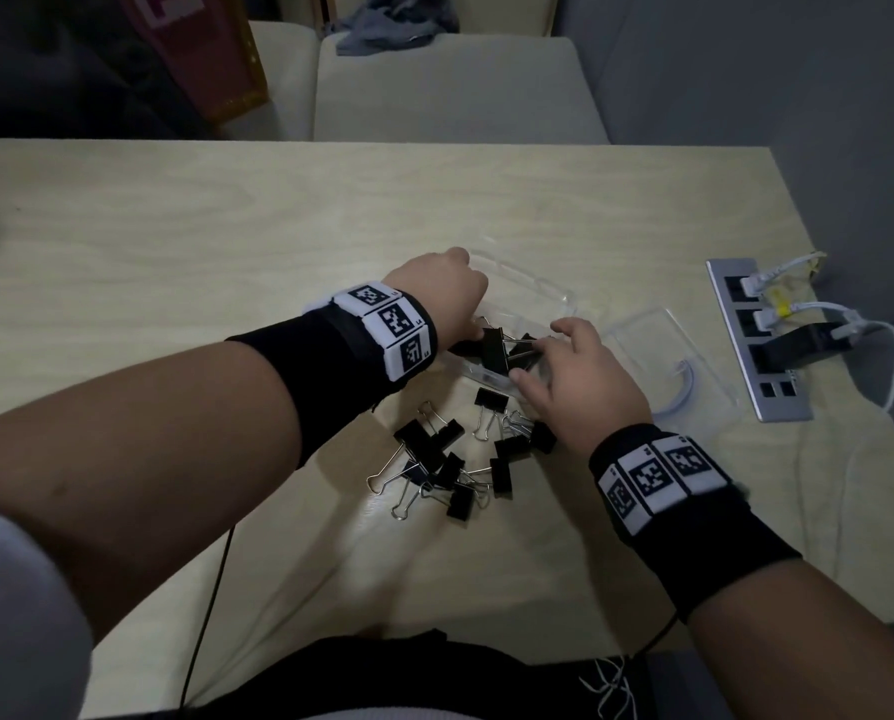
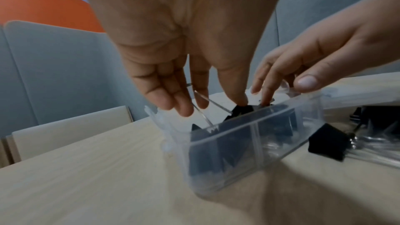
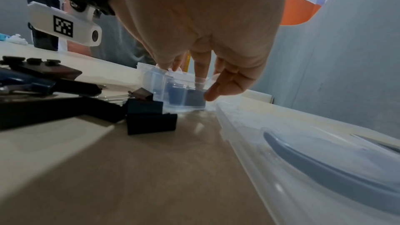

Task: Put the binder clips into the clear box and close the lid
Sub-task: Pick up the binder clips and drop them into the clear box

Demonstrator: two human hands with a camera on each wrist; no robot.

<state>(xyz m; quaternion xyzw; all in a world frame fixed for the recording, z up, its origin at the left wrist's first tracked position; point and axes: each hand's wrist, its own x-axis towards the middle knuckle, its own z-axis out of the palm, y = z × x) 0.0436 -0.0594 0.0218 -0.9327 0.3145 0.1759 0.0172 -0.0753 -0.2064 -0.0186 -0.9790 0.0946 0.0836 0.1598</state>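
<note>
The clear box (image 1: 554, 298) stands open mid-table, its lid (image 1: 658, 350) lying flat to its right. Several black binder clips (image 1: 497, 353) sit inside it. My left hand (image 1: 473, 335) reaches over the box from the left. In the left wrist view its straight fingers (image 2: 184, 107) and thumb press down on a clip (image 2: 240, 110) in the box (image 2: 249, 143). My right hand (image 1: 530, 361) comes from the near right, fingers dipping into the box (image 3: 179, 90), thumb outside the near wall. Several loose clips (image 1: 450, 465) lie in front of the box.
A metal socket panel (image 1: 756, 345) with white cables and a black adapter (image 1: 803, 345) sits at the table's right edge. Cream chairs (image 1: 455, 85) stand beyond the far edge. A thin black cable (image 1: 211, 589) hangs off the near edge.
</note>
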